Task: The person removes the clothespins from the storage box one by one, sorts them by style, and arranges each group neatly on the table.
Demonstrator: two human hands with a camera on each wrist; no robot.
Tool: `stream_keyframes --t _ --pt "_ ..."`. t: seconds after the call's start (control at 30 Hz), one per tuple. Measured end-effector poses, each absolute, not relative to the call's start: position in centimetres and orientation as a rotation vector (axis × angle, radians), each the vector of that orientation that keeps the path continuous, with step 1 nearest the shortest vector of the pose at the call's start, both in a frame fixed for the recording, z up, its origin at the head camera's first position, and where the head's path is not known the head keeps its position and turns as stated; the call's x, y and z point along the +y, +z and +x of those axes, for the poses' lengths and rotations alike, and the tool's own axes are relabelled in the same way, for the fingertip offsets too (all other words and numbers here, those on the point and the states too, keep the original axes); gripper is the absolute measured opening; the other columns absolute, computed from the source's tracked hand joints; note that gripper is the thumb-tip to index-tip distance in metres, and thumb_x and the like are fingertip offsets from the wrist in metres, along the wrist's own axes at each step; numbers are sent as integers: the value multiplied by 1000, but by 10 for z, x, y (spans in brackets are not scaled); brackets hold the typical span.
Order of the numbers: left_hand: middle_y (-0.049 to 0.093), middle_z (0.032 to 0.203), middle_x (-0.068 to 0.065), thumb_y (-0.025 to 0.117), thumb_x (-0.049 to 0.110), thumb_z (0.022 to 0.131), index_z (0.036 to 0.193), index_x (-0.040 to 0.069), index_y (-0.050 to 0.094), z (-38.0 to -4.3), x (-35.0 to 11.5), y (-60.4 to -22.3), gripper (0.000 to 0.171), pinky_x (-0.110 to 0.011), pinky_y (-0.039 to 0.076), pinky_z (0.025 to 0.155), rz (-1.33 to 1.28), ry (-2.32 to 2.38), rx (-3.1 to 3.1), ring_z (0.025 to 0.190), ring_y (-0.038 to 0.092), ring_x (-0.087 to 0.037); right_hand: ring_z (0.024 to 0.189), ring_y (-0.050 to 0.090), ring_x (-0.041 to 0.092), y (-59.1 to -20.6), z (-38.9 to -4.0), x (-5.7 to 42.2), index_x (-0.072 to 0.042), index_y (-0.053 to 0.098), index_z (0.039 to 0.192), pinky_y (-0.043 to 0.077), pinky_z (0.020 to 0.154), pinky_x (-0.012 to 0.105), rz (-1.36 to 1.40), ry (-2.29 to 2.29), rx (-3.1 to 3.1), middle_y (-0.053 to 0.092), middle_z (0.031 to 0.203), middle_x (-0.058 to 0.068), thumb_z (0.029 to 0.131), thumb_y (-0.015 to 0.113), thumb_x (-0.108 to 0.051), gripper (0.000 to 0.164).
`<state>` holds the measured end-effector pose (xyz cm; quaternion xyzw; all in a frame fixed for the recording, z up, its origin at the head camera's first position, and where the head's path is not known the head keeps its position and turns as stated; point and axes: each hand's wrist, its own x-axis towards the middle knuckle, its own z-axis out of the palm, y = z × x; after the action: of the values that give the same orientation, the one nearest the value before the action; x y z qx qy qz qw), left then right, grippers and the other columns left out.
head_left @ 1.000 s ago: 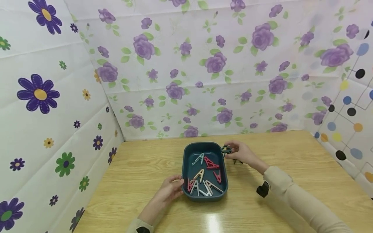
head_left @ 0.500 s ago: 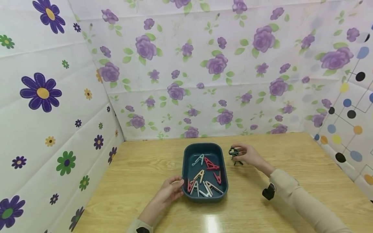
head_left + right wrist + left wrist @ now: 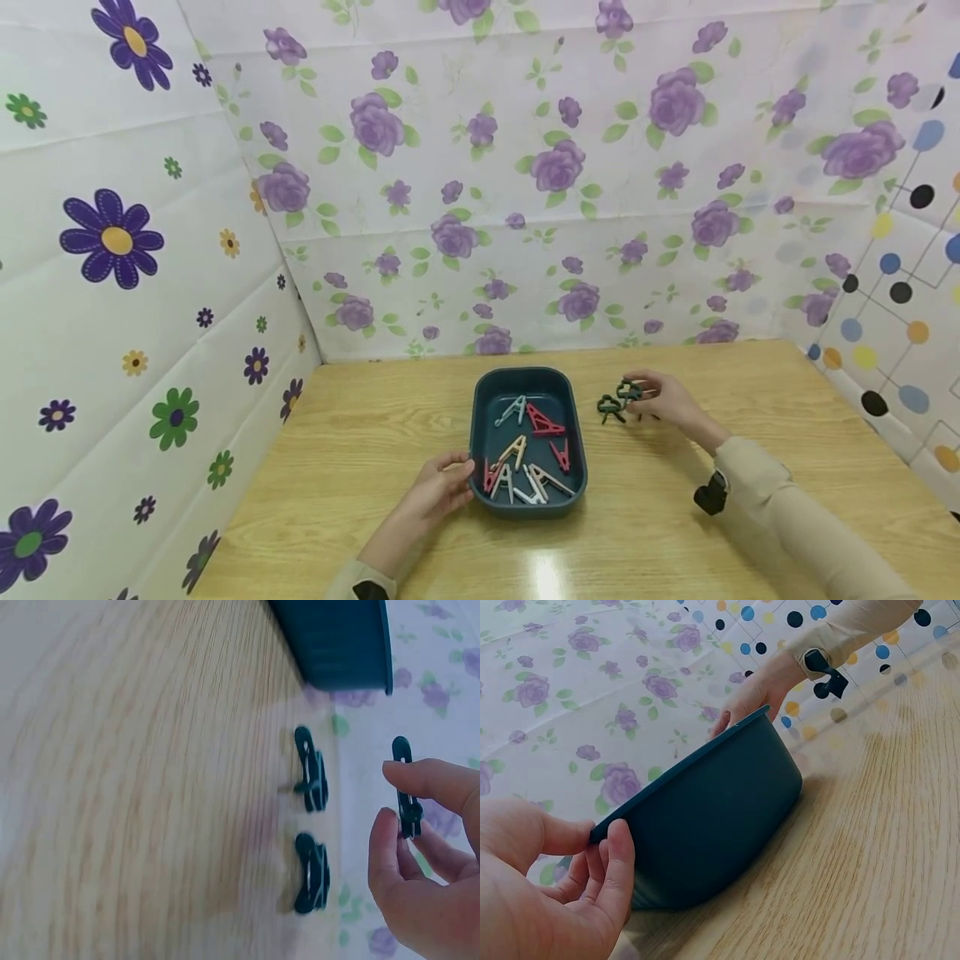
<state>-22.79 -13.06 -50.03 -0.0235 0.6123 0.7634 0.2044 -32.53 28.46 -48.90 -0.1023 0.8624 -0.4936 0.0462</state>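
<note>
My left hand [image 3: 438, 487] pinches the left rim of a dark teal plastic basin [image 3: 529, 510], thumb over the edge and fingers against the wall in the left wrist view. Inside the basin lie several clothespins: a pale blue one [image 3: 513, 410], red ones [image 3: 546, 422], a yellowish one [image 3: 514, 451] and whitish ones. To the basin's right, my right hand [image 3: 669, 404] pinches a dark green clip [image 3: 409, 810] between thumb and fingers, held above the table. Two similar clips, an upper one [image 3: 309, 772] and a lower one [image 3: 312, 874], rest on the tabletop in the right wrist view.
The wooden table [image 3: 375, 425] meets a wall sheet [image 3: 480, 183] of purple roses at the back. Patterned sheets also stand at the left [image 3: 150, 317] and right. A black strap-like device [image 3: 710, 493] sits on the right wrist.
My right hand has moved right, away from the basin's rim, leaving one green clip on the table and now holding another. My left hand and the basin stay put.
</note>
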Motion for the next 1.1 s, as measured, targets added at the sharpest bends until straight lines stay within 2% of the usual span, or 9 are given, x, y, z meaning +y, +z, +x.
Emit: stream_keyframes --t 0.17,0.33,0.47,0.63,0.9,1.1 --pt "57 79 3 59 12 95 111 5 50 -228 -131 -501 20 -18 51 65 -74 2125 1692 70 56 -5 118 50 43 -494 -325 295 -2 43 142 52 88 49 -199 -1449 2699 48 134 30 87 72 -16 63" --pt "58 79 3 60 12 95 112 4 49 -228 -132 -503 22 -18 51 65 -75 2134 1672 69 56 -5 129 38 48 -495 -325 305 -2 42 142 47 96 54 -112 -1431 2692 39 143 33 87 71 -16 64" --pt "59 80 3 59 11 95 113 4 48 -228 -132 -503 22 -17 51 64 -66 2141 1661 69 57 -5 131 35 50 -495 -324 313 -1 40 143 44 99 57 -105 -1429 2679 36 144 33 88 70 -17 65" --pt "59 80 3 60 12 95 116 2 46 -229 -132 -503 27 -17 51 63 -51 2152 1648 69 57 -5 130 37 49 -498 -323 326 -3 40 144 47 97 53 -106 -1440 2681 36 145 32 88 70 -18 66" --pt "59 80 3 60 12 95 116 2 47 -230 -133 -503 26 -17 51 64 -60 2149 1645 69 57 -5 121 50 45 -505 -323 346 -2 40 144 56 84 38 -156 -1433 2675 40 144 31 87 72 -21 68" --pt "59 79 4 60 12 95 117 1 47 -229 -132 -502 27 -17 51 63 -65 2153 1648 68 57 -5 118 52 45 -507 -321 357 1 43 141 55 83 40 -125 -1349 2736 44 141 32 87 73 -23 67"
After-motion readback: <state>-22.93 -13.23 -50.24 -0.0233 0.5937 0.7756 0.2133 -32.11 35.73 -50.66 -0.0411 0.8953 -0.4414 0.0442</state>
